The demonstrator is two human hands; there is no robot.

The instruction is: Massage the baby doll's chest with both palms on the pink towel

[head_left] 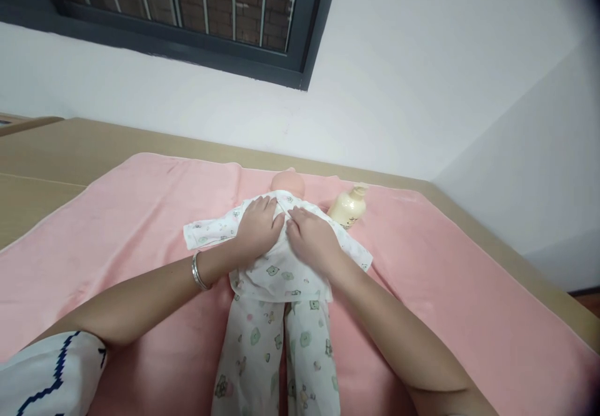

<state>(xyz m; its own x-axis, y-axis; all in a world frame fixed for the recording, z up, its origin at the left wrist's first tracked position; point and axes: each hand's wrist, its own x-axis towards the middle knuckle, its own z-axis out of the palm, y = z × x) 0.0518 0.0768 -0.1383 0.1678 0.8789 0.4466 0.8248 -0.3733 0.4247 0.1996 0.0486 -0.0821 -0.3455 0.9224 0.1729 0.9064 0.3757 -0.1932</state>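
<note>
A baby doll (287,184) lies on its back, only part of its head showing beyond the collar. It wears a white printed top (281,285) with the sleeves spread to both sides, and matching trousers (255,335). My left hand (257,228) rests flat on the left of the doll's chest, thumb toward the middle. Across from it, my right hand (312,235) lies on the chest near the neckline, fingers slightly bent against the fabric. Both hands touch the top, and the cloth under them is hidden.
A cream pump bottle (347,208) stands tilted in view beside the doll's right-hand sleeve. Beneath everything spreads a pink blanket (154,216) over a wooden surface (94,141). Behind are a white wall (375,91) and a dark-framed barred window (300,60).
</note>
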